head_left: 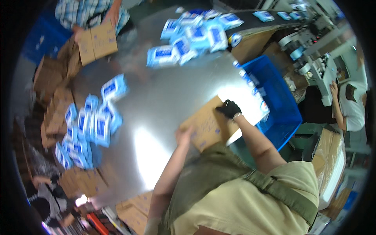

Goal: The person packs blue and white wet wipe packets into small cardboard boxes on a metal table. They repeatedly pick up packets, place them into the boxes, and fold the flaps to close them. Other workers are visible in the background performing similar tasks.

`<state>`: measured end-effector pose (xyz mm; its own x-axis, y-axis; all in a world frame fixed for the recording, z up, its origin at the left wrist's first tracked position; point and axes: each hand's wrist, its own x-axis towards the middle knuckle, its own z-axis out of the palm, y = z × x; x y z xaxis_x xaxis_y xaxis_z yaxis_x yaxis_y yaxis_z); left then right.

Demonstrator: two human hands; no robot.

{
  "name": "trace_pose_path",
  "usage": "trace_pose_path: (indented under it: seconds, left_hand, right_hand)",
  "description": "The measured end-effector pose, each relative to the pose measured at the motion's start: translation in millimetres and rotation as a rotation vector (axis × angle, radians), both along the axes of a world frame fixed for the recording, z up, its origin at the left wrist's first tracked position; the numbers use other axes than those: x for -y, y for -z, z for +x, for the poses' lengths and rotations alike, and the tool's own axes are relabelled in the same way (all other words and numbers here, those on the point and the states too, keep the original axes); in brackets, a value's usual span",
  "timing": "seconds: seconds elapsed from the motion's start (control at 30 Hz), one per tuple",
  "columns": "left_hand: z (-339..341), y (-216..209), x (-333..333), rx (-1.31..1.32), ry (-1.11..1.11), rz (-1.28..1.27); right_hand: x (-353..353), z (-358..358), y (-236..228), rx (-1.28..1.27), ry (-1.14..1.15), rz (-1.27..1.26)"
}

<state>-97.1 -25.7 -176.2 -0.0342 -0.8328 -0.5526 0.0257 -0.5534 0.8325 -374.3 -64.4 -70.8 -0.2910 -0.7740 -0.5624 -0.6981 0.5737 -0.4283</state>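
A brown cardboard box is in front of me at the near edge of the steel table, tilted in the view. My left hand, bare and blurred by motion, grips its left side. On its far right edge is my right hand in a black glove, fingers and thumb closed over the cardboard. The box's inside does not show. Light blue soft packs, seemingly of wipes, lie in a pile on the left of the table and in another pile at the far side.
A blue plastic bin stands against the table's right edge. A conveyor belt carries several packs at the far right. Across the table, a person's hands hold another cardboard box. More cartons are stacked at left. Another person sits at right.
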Motion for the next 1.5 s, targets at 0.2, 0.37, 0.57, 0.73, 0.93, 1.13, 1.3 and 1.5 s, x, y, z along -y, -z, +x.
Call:
trace_pose_path:
  seconds: [0.2, 0.37, 0.57, 0.73, 0.93, 1.13, 1.3, 1.5]
  left_hand:
    - [-27, -150, 15, -0.405, -0.329, 0.102]
    - [-18, -191, 6, -0.415, -0.356, -0.211]
    - [54, -195, -14, -0.21, -0.359, -0.377]
    - [107, -174, -62, -0.177, -0.48, -0.253]
    - [114, -193, -113, 0.167, 0.212, -0.624]
    - [139, -156, -70, 0.529, 0.035, -0.493]
    - [103, -181, -68, 1.235, 0.06, -0.864]
    - [106, -183, -54, 1.079, 0.604, -0.933]
  right_hand:
    - [12, -15, -53, 0.405, 0.435, -0.331]
    - [23, 18, -90, 0.829, 0.329, -0.645]
    - [13, 83, -97, 1.105, 0.534, -0.389]
    - [-32, 133, -77, 1.031, -0.104, -0.412]
    - [-75, 178, -64, 0.867, -0.306, -0.309]
    - [-67, 196, -49, 0.641, -0.114, -0.75]
    - [-93, 163, -102, 0.135, -1.161, -0.858]
    - [-69, 166, -88, 0.319, -0.999, -0.84]
